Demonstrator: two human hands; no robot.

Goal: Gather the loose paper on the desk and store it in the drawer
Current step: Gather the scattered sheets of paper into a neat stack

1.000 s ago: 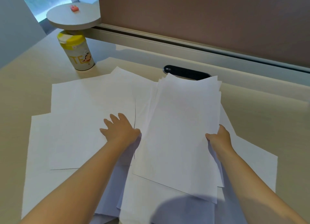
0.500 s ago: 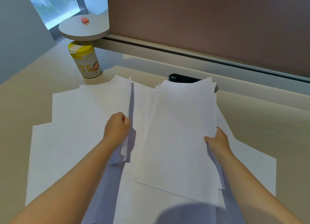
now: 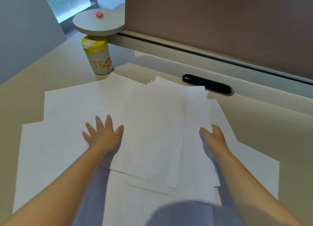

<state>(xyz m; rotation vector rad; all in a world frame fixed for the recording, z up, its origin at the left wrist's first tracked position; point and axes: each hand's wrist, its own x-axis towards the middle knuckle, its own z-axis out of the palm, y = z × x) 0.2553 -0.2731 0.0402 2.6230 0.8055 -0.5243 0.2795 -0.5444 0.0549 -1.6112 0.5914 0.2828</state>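
Left hand (image 3: 103, 134) lies flat, fingers spread, pressing on the loose white sheets (image 3: 67, 124) fanned across the worktop (image 3: 262, 124). Right hand (image 3: 213, 137) curls around the right edge of the gathered stack (image 3: 160, 127), thumb on top, pinching it. That stack sits just right of the left hand, overlapping the spread sheets beneath. Beyond the left hand stands a yellow-lidded canister (image 3: 99, 56), just past the paper's far edge, under a round shelf (image 3: 99, 25).
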